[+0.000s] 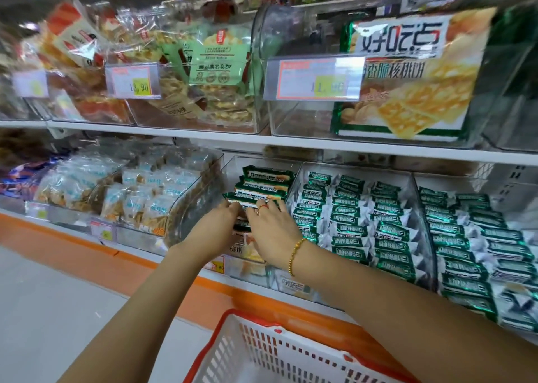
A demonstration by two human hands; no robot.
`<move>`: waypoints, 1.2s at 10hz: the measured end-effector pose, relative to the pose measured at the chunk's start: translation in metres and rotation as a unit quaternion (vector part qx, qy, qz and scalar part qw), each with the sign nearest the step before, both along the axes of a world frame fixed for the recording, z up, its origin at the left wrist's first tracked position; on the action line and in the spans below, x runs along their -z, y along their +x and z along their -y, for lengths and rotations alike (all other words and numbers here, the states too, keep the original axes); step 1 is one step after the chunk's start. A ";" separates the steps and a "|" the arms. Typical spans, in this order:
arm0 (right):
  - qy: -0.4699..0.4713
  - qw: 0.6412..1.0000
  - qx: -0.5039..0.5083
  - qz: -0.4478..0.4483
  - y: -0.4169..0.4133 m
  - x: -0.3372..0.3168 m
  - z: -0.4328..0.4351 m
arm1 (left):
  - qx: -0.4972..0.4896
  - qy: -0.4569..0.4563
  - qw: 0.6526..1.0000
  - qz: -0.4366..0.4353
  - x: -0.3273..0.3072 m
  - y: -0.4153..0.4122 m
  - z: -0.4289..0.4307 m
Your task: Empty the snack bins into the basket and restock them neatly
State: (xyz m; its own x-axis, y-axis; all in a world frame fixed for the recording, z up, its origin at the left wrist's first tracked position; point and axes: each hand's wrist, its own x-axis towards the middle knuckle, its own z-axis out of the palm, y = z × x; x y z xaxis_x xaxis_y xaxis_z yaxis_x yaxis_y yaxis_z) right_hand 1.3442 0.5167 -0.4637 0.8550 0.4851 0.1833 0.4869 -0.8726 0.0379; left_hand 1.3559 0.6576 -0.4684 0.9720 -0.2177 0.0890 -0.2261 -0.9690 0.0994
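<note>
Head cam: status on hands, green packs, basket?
Left hand and right hand both grip the green packs in the lower middle bin. Basket waits below the arms. Nothing blocking.

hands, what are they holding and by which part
The left hand and right hand grip the stack of green packs at its near end, one on each side.

The upper shelf (291,143) overhangs the open-topped bin (230,168), whose clear walls flank the packets (263,185).
</note>
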 end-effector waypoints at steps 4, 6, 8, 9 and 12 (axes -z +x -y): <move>0.136 0.979 0.132 -0.072 0.024 -0.002 0.149 | 0.078 -0.056 0.995 0.021 0.014 -0.033 0.112; 0.127 0.952 0.249 -0.122 0.098 0.000 0.165 | 0.059 -0.002 0.998 -0.031 0.033 -0.034 0.133; 0.115 0.953 0.268 -0.075 0.118 0.016 0.140 | 0.050 -0.010 0.997 -0.050 0.034 -0.030 0.137; 0.104 0.961 0.240 -0.095 0.117 0.012 0.143 | 0.049 -0.016 0.997 -0.062 0.036 -0.025 0.138; 0.064 0.976 0.182 -0.105 0.096 0.000 0.142 | 0.037 -0.207 0.975 -0.076 0.019 -0.026 0.131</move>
